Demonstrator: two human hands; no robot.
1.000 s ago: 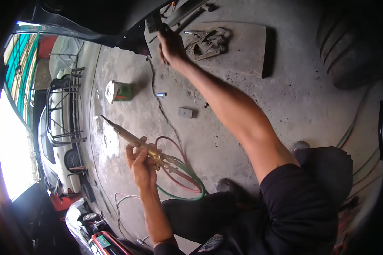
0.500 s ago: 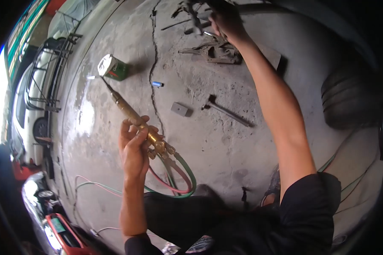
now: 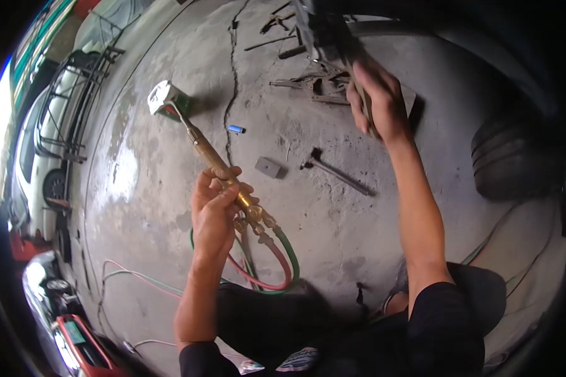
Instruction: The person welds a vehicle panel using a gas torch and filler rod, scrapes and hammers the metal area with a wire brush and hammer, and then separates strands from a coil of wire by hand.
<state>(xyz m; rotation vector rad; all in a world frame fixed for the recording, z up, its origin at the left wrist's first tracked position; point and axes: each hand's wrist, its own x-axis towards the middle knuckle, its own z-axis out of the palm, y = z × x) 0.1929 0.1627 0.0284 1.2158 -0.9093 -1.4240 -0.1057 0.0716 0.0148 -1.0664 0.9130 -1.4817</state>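
My left hand [image 3: 217,207] is closed round the brass body of a gas torch [image 3: 210,154]. The torch's thin tip slants up and left, in front of the paint bucket [image 3: 163,99] from this view. A green and a red hose [image 3: 283,261] loop down from its valves. Up at the right, my right hand [image 3: 380,103] grips a long, dark metal piece [image 3: 333,44], blurred by motion, so its exact kind is unclear. Just left of that hand, locking clamps [image 3: 317,85] lie on the floor, partly hidden behind it.
A hammer [image 3: 339,174], a small grey metal block [image 3: 268,167] and a blue lighter [image 3: 236,129] lie on the cracked concrete floor [image 3: 308,226]. A tyre [image 3: 512,154] is at the right. Cars [image 3: 44,176] stand along the left side.
My right hand has come down and right, bringing the dark metal piece with it. My left hand has shifted slightly right with the torch, its tip now crossing the bucket.
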